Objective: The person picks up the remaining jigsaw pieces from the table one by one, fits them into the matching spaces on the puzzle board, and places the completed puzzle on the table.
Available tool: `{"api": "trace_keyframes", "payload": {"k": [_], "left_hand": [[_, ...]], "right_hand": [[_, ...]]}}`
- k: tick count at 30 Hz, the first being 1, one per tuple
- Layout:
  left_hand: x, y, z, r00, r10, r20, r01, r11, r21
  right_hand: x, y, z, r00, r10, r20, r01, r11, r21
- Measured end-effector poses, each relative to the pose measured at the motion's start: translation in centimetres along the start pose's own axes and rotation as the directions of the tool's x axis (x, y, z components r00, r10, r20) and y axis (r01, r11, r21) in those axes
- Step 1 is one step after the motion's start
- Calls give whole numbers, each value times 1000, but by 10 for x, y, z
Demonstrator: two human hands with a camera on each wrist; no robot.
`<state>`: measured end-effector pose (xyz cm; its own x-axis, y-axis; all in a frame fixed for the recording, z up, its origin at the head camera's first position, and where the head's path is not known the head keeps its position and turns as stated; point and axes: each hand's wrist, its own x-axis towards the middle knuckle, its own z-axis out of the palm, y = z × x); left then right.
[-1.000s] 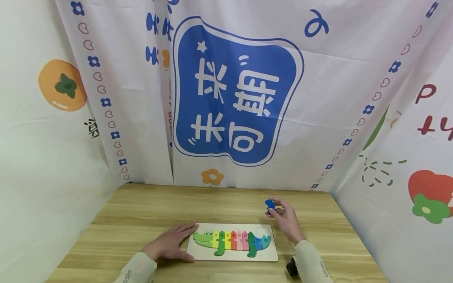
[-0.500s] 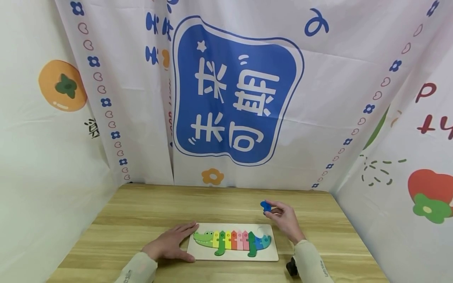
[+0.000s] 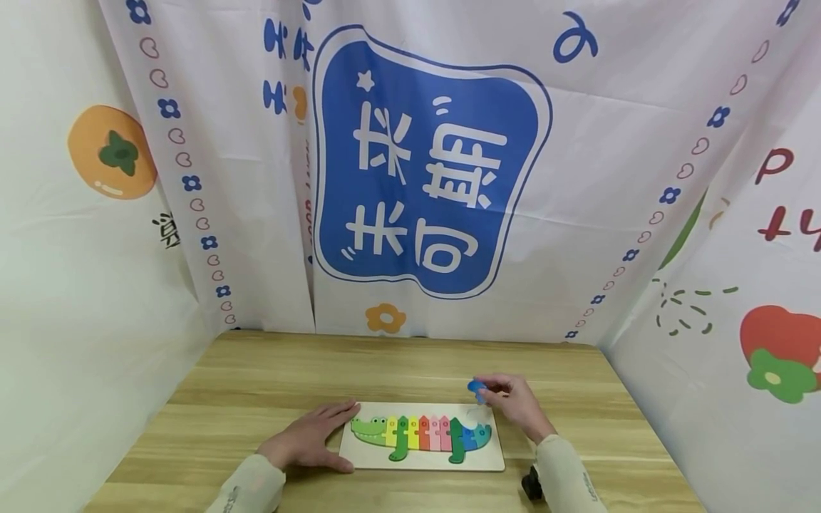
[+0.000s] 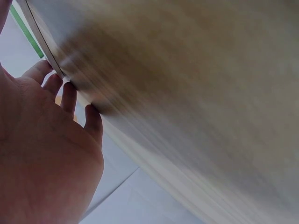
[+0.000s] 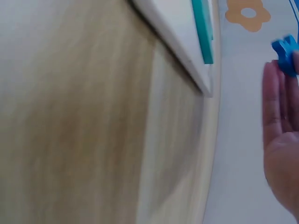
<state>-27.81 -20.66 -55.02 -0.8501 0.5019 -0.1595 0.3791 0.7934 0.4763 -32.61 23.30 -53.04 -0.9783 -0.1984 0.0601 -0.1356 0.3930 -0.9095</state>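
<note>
A wooden crocodile puzzle board (image 3: 436,464) lies on the table, its crocodile made of several coloured pieces from a green head (image 3: 368,432) to a blue tail (image 3: 482,436). Just above the board's far right corner, my right hand (image 3: 515,405) pinches a small blue puzzle piece (image 3: 477,388) between thumb and fingers. In the right wrist view the blue piece (image 5: 286,53) shows at the fingertips. My left hand (image 3: 309,440) rests at the board's left edge, fingers spread and fairly straight. The left wrist view shows its fingertips touching the board's edge.
The wood-grain table (image 3: 256,377) is enclosed by printed white cloth (image 3: 256,214) at the back and both sides. A small black object (image 3: 532,484) sits by the right sleeve (image 3: 564,474).
My right hand has brought the blue puzzle piece slightly left and down, closer to the board's far right corner, and the piece has turned. My left hand has stayed in place.
</note>
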Motion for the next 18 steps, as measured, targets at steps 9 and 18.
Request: {"api": "trace_keyframes", "payload": {"k": [9, 18], "left_hand": [[-1, 1, -1, 1000, -3, 4, 3, 1000, -5], [-1, 1, -1, 1000, 4, -2, -4, 1000, -8]], "right_hand": [[-5, 14, -2, 981, 27, 192, -11, 996, -86], [-5, 22, -2, 982, 24, 190, -2, 994, -113]]}}
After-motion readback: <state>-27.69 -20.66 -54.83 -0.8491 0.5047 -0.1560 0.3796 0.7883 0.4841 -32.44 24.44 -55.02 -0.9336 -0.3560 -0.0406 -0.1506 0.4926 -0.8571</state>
